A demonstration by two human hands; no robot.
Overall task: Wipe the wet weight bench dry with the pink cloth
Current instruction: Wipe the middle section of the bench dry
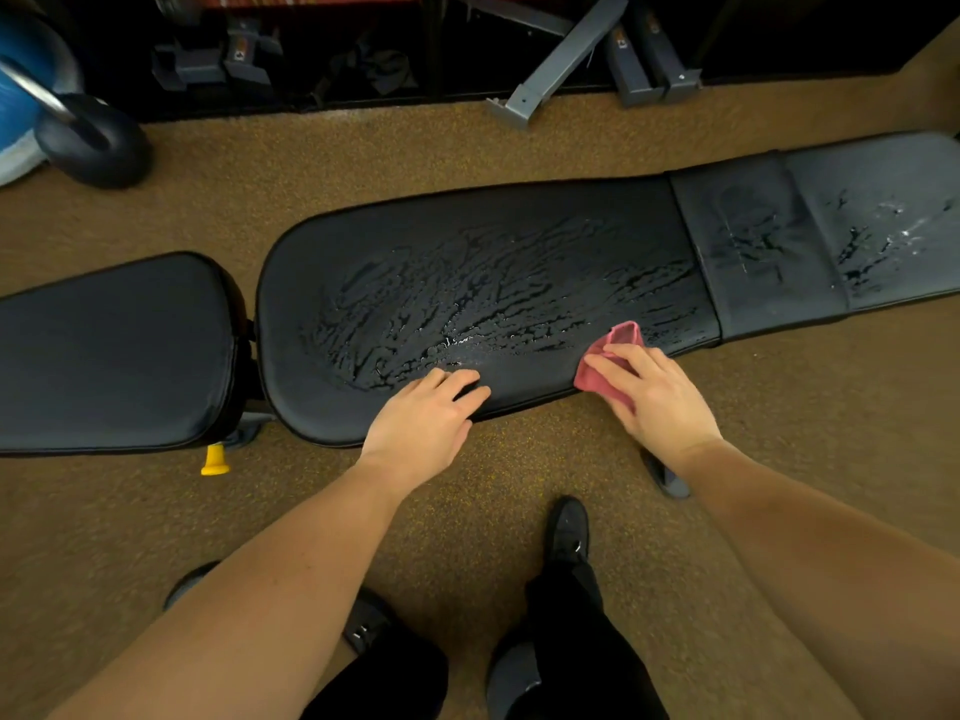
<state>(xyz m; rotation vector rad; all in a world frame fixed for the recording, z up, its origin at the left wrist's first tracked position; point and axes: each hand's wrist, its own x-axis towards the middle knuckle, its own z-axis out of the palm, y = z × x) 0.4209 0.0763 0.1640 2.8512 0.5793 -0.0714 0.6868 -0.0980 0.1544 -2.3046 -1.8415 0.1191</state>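
Wet bench, left hand flat near edge, right hand pressing pink cloth

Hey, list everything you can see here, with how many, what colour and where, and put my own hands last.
weight bench: one, black, lying across the middle, long pad wet
pink cloth: one, at the bench's near edge, right of centre
yellow knob: one, under the bench at left
kettlebell: one, black, far left on the floor
grey metal frames: several, at the top
shoes: black, on the floor
left hand: flat on the bench
right hand: pressing the cloth
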